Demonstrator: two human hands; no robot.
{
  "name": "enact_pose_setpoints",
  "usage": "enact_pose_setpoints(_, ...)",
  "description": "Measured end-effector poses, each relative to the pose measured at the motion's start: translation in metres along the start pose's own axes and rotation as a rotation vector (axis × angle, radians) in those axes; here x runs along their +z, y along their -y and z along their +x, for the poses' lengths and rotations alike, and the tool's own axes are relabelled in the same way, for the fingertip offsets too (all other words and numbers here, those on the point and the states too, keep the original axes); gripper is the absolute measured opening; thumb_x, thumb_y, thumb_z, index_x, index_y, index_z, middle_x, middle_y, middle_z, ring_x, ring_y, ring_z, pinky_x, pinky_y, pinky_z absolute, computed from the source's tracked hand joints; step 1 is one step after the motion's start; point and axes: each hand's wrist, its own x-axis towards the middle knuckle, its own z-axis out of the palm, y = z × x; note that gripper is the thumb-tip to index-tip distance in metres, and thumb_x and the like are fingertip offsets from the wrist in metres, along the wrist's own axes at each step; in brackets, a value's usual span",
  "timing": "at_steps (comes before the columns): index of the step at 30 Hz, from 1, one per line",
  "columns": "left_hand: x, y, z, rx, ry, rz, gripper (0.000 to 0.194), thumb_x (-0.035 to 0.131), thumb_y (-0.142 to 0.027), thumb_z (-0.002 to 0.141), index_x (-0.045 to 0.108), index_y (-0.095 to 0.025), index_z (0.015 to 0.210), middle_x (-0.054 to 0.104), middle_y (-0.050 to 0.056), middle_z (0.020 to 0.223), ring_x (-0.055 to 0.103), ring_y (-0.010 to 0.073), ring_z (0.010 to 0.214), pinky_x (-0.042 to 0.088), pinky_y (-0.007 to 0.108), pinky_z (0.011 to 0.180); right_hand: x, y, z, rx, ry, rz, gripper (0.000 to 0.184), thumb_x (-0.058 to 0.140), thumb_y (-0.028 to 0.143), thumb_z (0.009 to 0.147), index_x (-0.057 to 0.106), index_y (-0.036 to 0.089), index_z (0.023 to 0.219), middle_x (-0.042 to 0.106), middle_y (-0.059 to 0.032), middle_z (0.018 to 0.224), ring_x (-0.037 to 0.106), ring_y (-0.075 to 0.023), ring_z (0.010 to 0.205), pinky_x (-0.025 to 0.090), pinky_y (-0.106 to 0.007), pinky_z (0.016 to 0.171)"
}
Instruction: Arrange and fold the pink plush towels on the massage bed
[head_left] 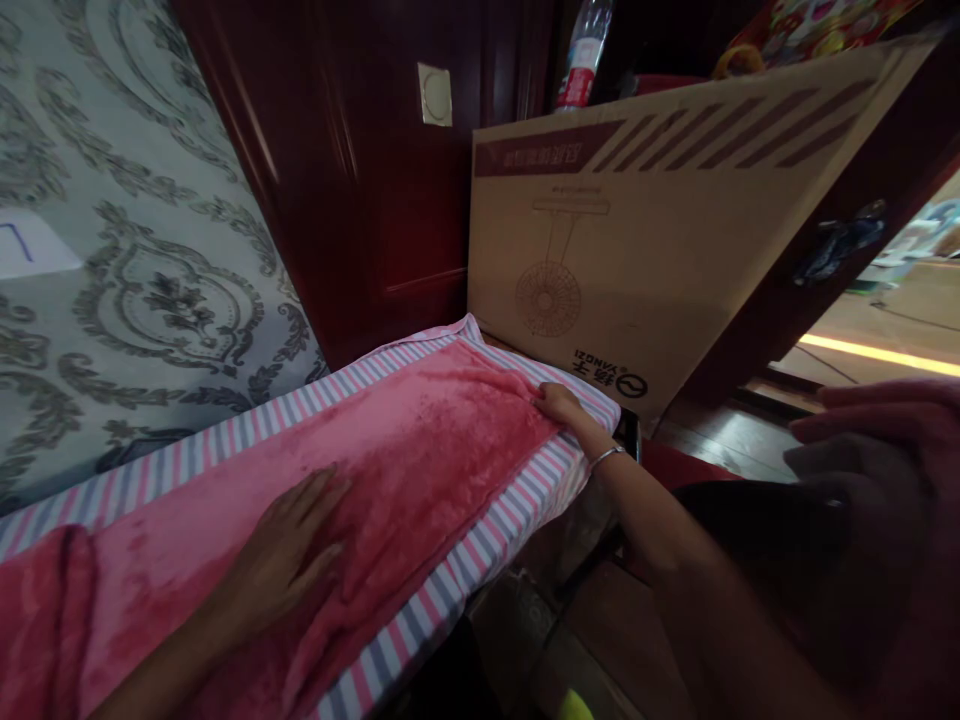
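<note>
A pink plush blanket [420,440] lies spread along a narrow surface covered with a striped cloth [480,540] in pink, grey and white. My left hand [289,560] rests flat on the blanket near its middle, fingers stretched out. At the blanket's far right corner, my right hand [559,402] is closed on the edge, thumb and fingers pinching the plush. A bracelet [606,457] circles the right wrist. At the lower left the blanket has a thick folded part [45,610].
A large cardboard box [645,240] with a fan drawing stands behind the far end. A plastic bottle [583,60] is on top of it. Dark red panelling [375,150] and patterned wallpaper [172,270] border the back and left. A yellow object [576,704] shows at the bottom.
</note>
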Motion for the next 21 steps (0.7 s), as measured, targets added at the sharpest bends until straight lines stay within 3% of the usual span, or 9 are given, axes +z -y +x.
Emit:
enact_pose_setpoints(3, 0.014, 0.003, -0.002, 0.135, 0.026, 0.168, 0.066, 0.05, -0.046, 0.095, 0.031, -0.035, 0.158, 0.041, 0.006, 0.16, 0.036, 0.0353, 0.147, 0.03, 0.057, 0.117, 0.003, -0.005, 0.0, 0.014, -0.02, 0.009, 0.033, 0.054, 0.027, 0.096, 0.067, 0.013, 0.123, 0.068, -0.0184, 0.126, 0.066, -0.0256, 0.111, 0.047, -0.027, 0.082)
enact_pose_setpoints(9, 0.021, -0.001, -0.012, 0.221, 0.0, 0.341, 0.07, 0.047, -0.04, 0.096, 0.023, -0.028, 0.161, 0.031, 0.006, 0.165, 0.022, 0.0302, 0.154, 0.012, 0.051, 0.124, -0.003, -0.007, 0.019, -0.019, -0.023, 0.089, 0.04, 0.066, 0.024, 0.084, 0.069, 0.014, 0.123, 0.073, -0.0161, 0.117, 0.071, -0.0244, 0.099, 0.05, -0.026, 0.08)
enact_pose_setpoints(15, 0.018, -0.004, -0.011, 0.236, -0.049, 0.364, 0.071, 0.046, -0.042, 0.097, 0.022, -0.024, 0.161, 0.033, 0.006, 0.164, 0.024, 0.028, 0.153, 0.004, 0.046, 0.126, -0.004, 0.053, 0.068, -0.163, -0.114, 0.217, 0.042, 0.052, 0.021, 0.094, 0.065, 0.017, 0.133, 0.068, -0.0104, 0.133, 0.064, -0.0208, 0.12, 0.048, -0.024, 0.095)
enact_pose_setpoints(18, 0.018, -0.005, -0.013, 0.207, -0.049, 0.363, 0.07, 0.046, -0.043, 0.097, 0.022, -0.025, 0.161, 0.032, 0.006, 0.165, 0.026, 0.0275, 0.152, 0.005, 0.047, 0.126, 0.002, 0.088, 0.096, -0.184, -0.101, 0.243, 0.042, 0.053, 0.02, 0.093, 0.066, 0.015, 0.133, 0.068, -0.0101, 0.133, 0.065, -0.019, 0.118, 0.047, -0.021, 0.095)
enact_pose_setpoints(21, 0.019, -0.005, -0.017, 0.164, -0.018, 0.358, 0.071, 0.047, -0.049, 0.096, 0.024, -0.028, 0.16, 0.034, 0.005, 0.164, 0.031, 0.0285, 0.15, 0.014, 0.048, 0.125, 0.009, 0.113, 0.121, -0.15, -0.071, 0.24, 0.036, 0.056, 0.019, 0.091, 0.072, 0.013, 0.123, 0.073, -0.0128, 0.12, 0.07, -0.021, 0.107, 0.05, -0.023, 0.088)
